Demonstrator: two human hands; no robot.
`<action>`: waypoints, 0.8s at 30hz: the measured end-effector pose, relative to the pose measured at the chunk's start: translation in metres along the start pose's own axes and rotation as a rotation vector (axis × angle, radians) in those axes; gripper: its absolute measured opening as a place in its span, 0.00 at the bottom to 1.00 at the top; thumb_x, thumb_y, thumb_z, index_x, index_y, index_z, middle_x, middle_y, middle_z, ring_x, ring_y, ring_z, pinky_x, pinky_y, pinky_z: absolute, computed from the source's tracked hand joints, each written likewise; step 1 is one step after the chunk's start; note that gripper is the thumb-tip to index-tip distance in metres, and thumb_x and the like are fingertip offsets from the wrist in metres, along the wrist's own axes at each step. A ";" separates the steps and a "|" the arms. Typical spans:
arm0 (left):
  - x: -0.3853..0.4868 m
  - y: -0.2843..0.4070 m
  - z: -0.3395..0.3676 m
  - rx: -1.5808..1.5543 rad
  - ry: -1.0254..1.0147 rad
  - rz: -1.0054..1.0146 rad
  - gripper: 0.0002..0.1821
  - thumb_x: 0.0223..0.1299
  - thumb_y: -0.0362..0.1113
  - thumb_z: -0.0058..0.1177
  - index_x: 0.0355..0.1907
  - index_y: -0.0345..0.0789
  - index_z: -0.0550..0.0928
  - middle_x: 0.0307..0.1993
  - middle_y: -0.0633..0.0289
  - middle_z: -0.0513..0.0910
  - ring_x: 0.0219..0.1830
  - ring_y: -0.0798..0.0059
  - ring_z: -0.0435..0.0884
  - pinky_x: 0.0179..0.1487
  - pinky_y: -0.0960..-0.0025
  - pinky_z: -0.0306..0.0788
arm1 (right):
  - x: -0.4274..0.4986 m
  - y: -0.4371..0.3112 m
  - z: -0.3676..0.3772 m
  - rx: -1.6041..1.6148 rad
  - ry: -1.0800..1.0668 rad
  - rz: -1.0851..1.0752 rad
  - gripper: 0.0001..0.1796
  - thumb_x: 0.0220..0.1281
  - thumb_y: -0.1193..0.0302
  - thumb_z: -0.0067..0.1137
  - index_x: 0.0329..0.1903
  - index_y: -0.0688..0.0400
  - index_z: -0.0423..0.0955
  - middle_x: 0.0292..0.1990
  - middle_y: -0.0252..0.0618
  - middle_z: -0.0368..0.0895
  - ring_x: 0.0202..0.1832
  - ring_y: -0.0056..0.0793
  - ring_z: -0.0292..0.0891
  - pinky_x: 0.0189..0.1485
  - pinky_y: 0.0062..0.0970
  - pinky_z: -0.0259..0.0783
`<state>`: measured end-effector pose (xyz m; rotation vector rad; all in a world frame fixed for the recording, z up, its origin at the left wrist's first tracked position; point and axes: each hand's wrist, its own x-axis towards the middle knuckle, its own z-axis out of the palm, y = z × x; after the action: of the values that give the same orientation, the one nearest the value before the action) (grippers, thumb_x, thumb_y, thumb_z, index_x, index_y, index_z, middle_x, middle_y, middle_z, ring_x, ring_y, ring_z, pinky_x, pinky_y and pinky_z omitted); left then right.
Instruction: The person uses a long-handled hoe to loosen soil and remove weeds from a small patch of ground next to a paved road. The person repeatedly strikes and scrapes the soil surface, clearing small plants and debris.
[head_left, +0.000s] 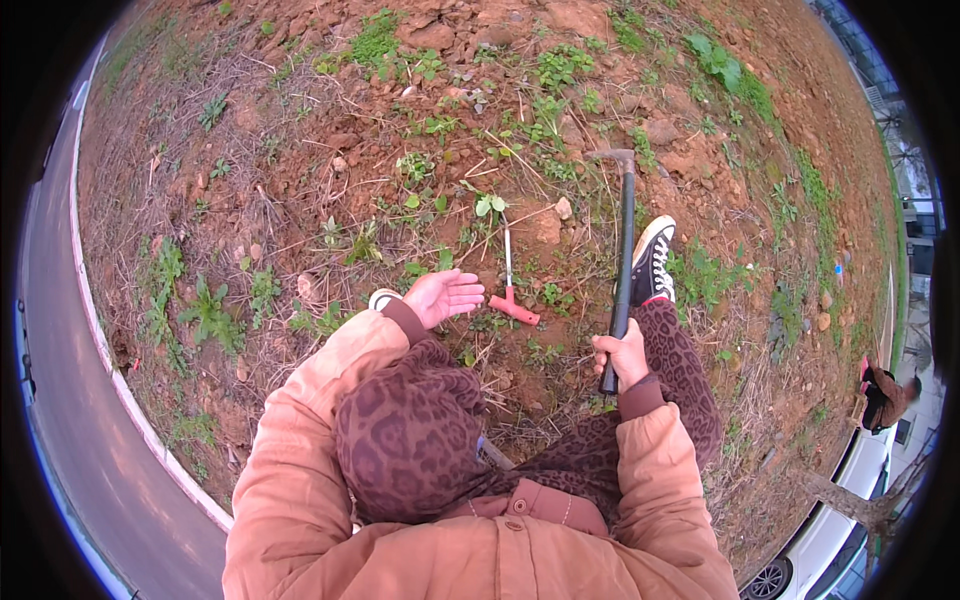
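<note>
My left hand (445, 298) is held palm up with its fingers extended and nothing on it, over the ground by my left shoe. Just right of it, a hand tool with a red T-shaped handle and thin metal shank (509, 262) lies on the soil; its far tip is partly hidden by a small leafy plant (490, 204). My right hand (622, 352) is closed around the lower end of a long dark handle of a hoe-like tool (624, 240). The tool's metal head points left at the far end, and its handle passes beside my right sneaker (655, 259).
Reddish soil with weeds, dry stalks and stones surrounds me. A pale curb (112, 360) and a paved road (82, 420) run along the left. At the far right are another person (886, 397), a white car (825, 525) and a tree trunk (855, 504).
</note>
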<state>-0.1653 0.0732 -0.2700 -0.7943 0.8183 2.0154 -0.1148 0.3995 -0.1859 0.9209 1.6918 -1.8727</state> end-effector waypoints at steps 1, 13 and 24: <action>0.000 0.001 0.000 -0.010 0.009 0.000 0.22 0.69 0.41 0.34 0.55 0.26 0.69 0.51 0.46 0.75 0.54 0.56 0.74 0.59 0.59 0.69 | -0.002 -0.006 0.004 0.057 -0.035 -0.004 0.24 0.47 0.84 0.56 0.41 0.54 0.51 0.20 0.36 0.65 0.11 0.24 0.63 0.11 0.27 0.63; 0.008 -0.006 -0.004 -0.025 -0.032 -0.042 0.22 0.69 0.42 0.33 0.55 0.27 0.69 0.50 0.47 0.76 0.52 0.57 0.76 0.57 0.61 0.70 | -0.115 -0.009 0.026 0.064 0.094 0.124 0.18 0.48 0.80 0.55 0.38 0.55 0.56 0.19 0.35 0.64 0.11 0.21 0.60 0.11 0.24 0.62; -0.018 0.007 -0.004 -0.016 0.000 0.057 0.22 0.69 0.41 0.33 0.56 0.26 0.68 0.51 0.46 0.76 0.53 0.56 0.76 0.57 0.60 0.70 | 0.009 -0.001 0.030 -0.076 0.397 -0.402 0.20 0.53 0.83 0.50 0.44 0.58 0.52 0.21 0.35 0.63 0.11 0.21 0.61 0.10 0.24 0.63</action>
<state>-0.1621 0.0587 -0.2571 -0.7888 0.8341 2.0744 -0.1275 0.3713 -0.1911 1.0328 2.3138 -1.9426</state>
